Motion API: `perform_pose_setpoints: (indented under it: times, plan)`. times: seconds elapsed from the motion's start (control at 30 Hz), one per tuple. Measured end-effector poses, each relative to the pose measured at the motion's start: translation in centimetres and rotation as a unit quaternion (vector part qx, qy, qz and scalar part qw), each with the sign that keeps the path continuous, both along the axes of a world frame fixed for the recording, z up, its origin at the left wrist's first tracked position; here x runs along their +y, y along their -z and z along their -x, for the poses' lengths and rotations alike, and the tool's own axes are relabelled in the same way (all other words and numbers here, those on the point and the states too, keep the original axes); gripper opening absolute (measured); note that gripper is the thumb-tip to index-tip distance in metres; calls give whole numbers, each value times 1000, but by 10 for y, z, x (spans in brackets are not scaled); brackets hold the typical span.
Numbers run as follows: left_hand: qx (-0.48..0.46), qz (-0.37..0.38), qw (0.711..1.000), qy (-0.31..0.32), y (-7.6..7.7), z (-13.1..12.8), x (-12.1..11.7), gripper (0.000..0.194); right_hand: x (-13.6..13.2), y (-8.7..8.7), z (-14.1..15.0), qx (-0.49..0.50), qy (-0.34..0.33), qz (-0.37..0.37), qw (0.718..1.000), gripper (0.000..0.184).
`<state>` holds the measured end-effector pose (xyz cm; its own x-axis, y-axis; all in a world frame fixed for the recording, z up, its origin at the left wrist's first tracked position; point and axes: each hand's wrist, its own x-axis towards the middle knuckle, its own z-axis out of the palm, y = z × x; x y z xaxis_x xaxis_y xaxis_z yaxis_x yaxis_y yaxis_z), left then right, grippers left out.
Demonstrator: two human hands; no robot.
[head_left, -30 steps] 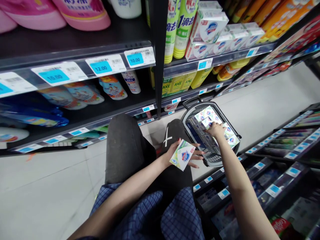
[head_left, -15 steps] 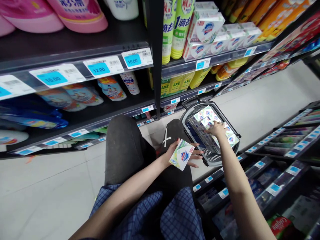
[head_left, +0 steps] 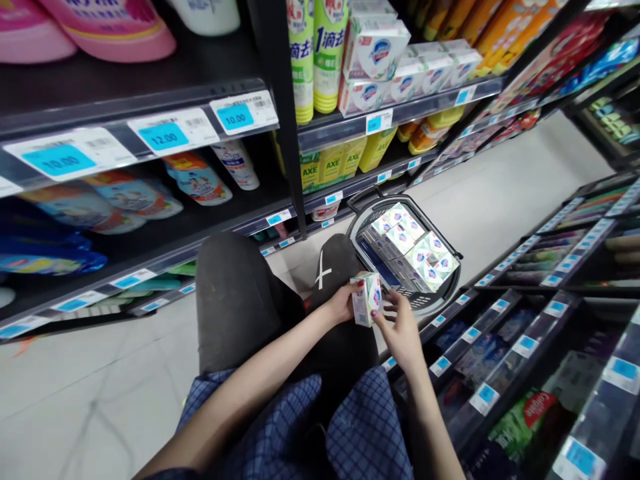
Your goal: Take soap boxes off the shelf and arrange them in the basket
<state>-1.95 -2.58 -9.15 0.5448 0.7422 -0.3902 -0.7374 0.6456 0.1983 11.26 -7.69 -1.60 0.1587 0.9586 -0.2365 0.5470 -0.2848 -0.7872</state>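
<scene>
A white and green soap box [head_left: 369,300] is upright above my right knee. My left hand [head_left: 344,301] is closed on its left side, with the thumb on the front. My right hand [head_left: 404,332] meets the box's right edge, thumb against it and fingers curled around the far side, partly hidden. Just beyond both hands, a dark grey shopping basket [head_left: 453,283] stands on the floor. Inside it, several similar soap boxes [head_left: 400,230] lie in rows, logo faces up on most, with grey-purple sides showing along the left.
Stacked soap boxes [head_left: 377,53] and yellow-green bottles [head_left: 327,60] stand on the shelf ahead. Pink bottles [head_left: 110,30] fill the upper left shelf. Low racks with price tags [head_left: 485,397] run close along my right. Pale floor tiles [head_left: 510,170] stretch past the basket.
My right hand has left the boxes in the basket and come back to the soap box in my left hand. That box has turned to show its side. The view has shifted right.
</scene>
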Motion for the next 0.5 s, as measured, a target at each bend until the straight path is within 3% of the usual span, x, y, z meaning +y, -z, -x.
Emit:
perform_pose_setpoints:
  times: [0.17, 0.27, 0.4, 0.5]
  plan:
    - [2, -68, 998, -2, -4, -1, -7, 60, 8, 22, 2, 61, -35, 11, 998, 70]
    - [-47, -87, 995, 4, -9, 2, -5, 63, 11, 24, -13, 226, -28, 39, 973, 68]
    - [-108, -34, 992, 49, -14, 11, 1, 57, -1, 27, -28, 513, 53, -60, 854, 82]
    - [-113, -7, 993, 44, -17, 15, 3, 55, -9, 30, -30, 600, 54, -102, 792, 87]
